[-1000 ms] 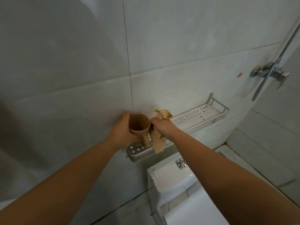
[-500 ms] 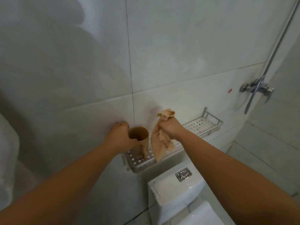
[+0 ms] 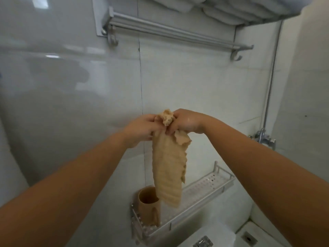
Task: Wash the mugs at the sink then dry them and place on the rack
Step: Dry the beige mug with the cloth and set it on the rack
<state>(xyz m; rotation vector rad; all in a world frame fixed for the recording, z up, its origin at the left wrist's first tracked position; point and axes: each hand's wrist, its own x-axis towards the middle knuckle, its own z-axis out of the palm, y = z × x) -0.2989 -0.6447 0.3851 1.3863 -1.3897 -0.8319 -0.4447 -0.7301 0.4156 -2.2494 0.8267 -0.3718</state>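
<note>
Left hand (image 3: 142, 129): raised before the tiled wall at center frame, fingers curled onto the upper left edge of the cloth.
Cloth (image 3: 168, 166): a tan rag, bunched at its top between the two hands and hanging straight down toward 6 o'clock, its lower end in front of the mug's rim.
Right hand (image 3: 187, 122): at 3 o'clock of the left hand and close beside it, fingers clamped on the bunched top of the cloth.
Mug (image 3: 148, 205): tan, upright, mouth open upward, standing at the left end of the shelf, at 6 o'clock of the hands and free of both.
Shelf (image 3: 204, 186): perforated metal, fixed to the wall, running from the mug up toward 2 o'clock.
Towel rail (image 3: 170, 32): metal, wall-mounted at 12 o'clock, with white folded towels (image 3: 231, 8) stacked above it.
Shower valve (image 3: 263, 138): at 3 o'clock, on a riser pipe.
</note>
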